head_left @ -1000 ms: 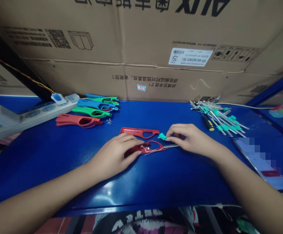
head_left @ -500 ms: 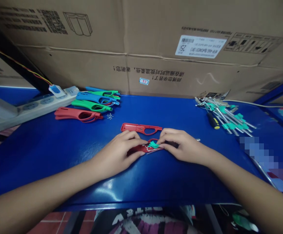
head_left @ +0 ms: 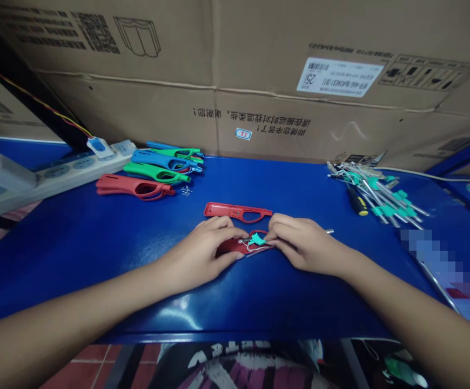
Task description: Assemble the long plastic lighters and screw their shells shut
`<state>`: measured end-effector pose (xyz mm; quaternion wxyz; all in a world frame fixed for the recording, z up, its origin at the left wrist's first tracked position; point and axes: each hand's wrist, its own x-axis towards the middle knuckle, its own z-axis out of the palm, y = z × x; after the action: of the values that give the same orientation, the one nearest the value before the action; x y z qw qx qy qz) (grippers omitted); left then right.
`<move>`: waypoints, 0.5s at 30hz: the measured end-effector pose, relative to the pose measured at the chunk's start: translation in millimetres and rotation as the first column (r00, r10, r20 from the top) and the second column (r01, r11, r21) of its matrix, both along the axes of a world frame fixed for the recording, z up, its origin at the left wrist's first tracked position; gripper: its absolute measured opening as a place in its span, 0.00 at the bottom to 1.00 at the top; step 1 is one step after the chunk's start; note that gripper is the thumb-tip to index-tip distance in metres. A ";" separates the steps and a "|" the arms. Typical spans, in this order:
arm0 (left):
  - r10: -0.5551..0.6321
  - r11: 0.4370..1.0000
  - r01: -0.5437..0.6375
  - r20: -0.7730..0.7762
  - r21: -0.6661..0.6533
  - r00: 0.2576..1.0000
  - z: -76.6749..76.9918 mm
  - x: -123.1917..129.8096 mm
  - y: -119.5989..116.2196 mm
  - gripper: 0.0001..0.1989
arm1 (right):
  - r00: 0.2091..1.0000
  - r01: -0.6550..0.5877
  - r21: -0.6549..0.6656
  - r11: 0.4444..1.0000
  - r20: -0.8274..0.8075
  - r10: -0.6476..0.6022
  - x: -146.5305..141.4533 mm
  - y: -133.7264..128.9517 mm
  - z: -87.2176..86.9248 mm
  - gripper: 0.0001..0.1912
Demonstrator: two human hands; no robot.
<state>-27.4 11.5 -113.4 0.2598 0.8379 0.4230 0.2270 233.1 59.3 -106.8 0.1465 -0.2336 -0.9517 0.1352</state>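
Two pinches on the worktop (head_left: 239,310), 12 o'clock from me: my left grip (head_left: 208,246) on the red half-shell (head_left: 229,247) at 9 o'clock, right grip (head_left: 306,243) on the green part (head_left: 257,239) at 3 o'clock; likely light, stiff, slick plastic, so hold edges, spare the flimsy white wire (head_left: 255,250).

Glossy tabletop (head_left: 279,181); smooth plastic casing (head_left: 219,209); matt cardboard box (head_left: 259,54); metal tubes (head_left: 371,194).

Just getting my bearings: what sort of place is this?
Probably a hand-assembly bench; home or workshop, I can't tell. On the blue table are a red casing half under the left hand, a row of red, green and blue casings, and a pile of metal rods with green parts.
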 end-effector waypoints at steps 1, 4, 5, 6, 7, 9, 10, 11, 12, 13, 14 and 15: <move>0.003 1.000 -0.003 0.014 -0.005 1.000 0.1 0.3 0.2 0.12 | 1.000 -0.007 0.022 1.000 0.007 0.007 0.3 0.1 -0.4 0.12; 0.000 1.000 0.001 0.030 -0.025 1.000 1.3 1.4 0.6 0.12 | 0.999 -0.028 0.073 0.997 0.029 0.026 1.2 0.5 -1.7 0.12; 0.001 0.999 0.000 0.031 -0.032 1.000 1.8 1.8 0.7 0.12 | 0.999 -0.035 0.091 0.995 0.035 0.032 1.4 0.5 -2.2 0.12; 0.002 0.999 -0.001 0.030 -0.041 1.000 2.3 2.2 0.7 0.12 | 0.999 -0.041 0.113 0.993 0.040 0.037 1.5 0.4 -2.7 0.12; 0.005 0.999 -0.004 0.028 -0.051 1.000 2.7 2.5 0.6 0.12 | 0.998 -0.047 0.142 0.989 0.043 0.042 1.5 0.2 -3.1 0.12; 0.016 0.998 -0.015 0.025 -0.067 1.000 3.4 2.9 0.3 0.12 | 0.998 -0.058 0.206 0.977 0.045 0.049 1.1 -0.7 -3.5 0.12; 0.021 0.997 -0.019 0.022 -0.073 1.000 3.5 3.0 0.1 0.12 | 0.997 -0.063 0.233 0.970 0.050 0.052 0.9 -1.3 -3.4 0.12; 0.023 0.997 -0.022 0.018 -0.077 1.000 3.5 3.0 -0.1 0.11 | 0.997 -0.066 0.255 0.965 0.057 0.054 0.6 -1.9 -3.2 0.13; 0.025 0.997 -0.023 0.017 -0.076 1.000 3.5 2.9 -0.4 0.11 | 0.996 -0.069 0.271 0.960 0.066 0.053 0.3 -2.5 -2.9 0.13; 0.025 0.997 -0.024 0.018 -0.071 1.000 3.3 2.8 -0.6 0.10 | 0.996 -0.071 0.279 0.958 0.077 0.051 0.0 -3.0 -2.5 0.13; 0.023 0.998 -0.022 0.019 -0.067 1.000 3.0 2.7 -0.7 0.10 | 0.995 -0.071 0.280 0.958 0.088 0.048 -0.3 -3.3 -2.1 0.13; 0.020 0.998 -0.019 0.021 -0.062 1.000 2.6 2.5 -0.9 0.10 | 0.995 -0.069 0.273 0.960 0.095 0.045 -0.5 -3.4 -1.8 0.13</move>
<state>-24.9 10.6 -110.7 0.2878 0.8229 0.4349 0.2255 232.7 55.8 -108.5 0.1319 -0.1892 -0.9730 -0.0048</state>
